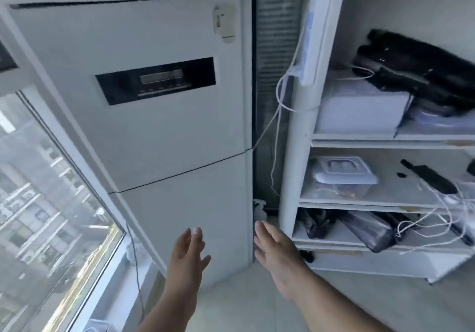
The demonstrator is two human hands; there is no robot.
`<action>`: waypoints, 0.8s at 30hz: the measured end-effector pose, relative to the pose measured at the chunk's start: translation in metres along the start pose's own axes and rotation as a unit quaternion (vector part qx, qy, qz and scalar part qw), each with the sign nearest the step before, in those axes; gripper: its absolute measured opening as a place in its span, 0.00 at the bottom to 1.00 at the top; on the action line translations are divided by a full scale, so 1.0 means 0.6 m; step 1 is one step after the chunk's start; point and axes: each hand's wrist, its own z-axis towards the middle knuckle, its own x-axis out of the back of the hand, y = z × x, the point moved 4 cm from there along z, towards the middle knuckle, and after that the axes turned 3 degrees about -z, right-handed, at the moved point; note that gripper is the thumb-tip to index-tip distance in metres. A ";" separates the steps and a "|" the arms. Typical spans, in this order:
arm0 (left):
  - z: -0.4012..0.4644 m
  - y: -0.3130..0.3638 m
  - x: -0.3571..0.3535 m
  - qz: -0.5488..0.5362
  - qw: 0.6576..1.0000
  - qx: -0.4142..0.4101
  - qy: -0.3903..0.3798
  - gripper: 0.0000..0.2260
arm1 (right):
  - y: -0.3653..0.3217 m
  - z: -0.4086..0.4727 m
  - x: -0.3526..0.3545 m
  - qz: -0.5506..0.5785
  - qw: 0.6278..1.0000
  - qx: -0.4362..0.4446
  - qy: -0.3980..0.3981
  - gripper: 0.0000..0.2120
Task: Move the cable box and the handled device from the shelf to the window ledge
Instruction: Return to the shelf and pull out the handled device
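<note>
The tall appliance (154,126) at the centre of the frame has smooth, matt white panels, with a glossy black control panel (155,81) set into it. On the middle board of the white painted shelf (385,202) at the right, whose front edge is chipped to a brownish core, the cable box (343,177) is clear, glossy plastic with a smooth pale lid, and the handled device (429,180) beside it looks like matt black plastic. The window glass (46,203) at the lower left is glossy, and the floor tiles (244,306) at the bottom are pale with a slight sheen.
</note>
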 end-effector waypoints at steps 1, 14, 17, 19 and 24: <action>-0.005 -0.005 -0.026 0.000 1.000 -0.002 -0.016 0.29 | -0.005 -0.002 0.025 0.008 1.000 -0.002 0.010 0.29; -0.075 -0.100 -0.512 0.038 0.992 0.057 -0.109 0.26 | -0.088 0.025 0.522 0.062 0.987 0.013 0.147 0.35; -0.047 -0.116 -0.564 0.055 0.990 0.066 -0.114 0.29 | -0.096 0.057 0.569 0.063 0.985 0.007 0.158 0.36; -0.026 -0.125 -0.589 0.065 0.989 0.075 -0.110 0.31 | -0.096 0.084 0.593 0.062 0.984 -0.002 0.166 0.38; 0.048 -0.142 -0.655 0.094 0.985 0.084 -0.122 0.27 | -0.100 0.160 0.638 0.056 0.980 -0.028 0.189 0.34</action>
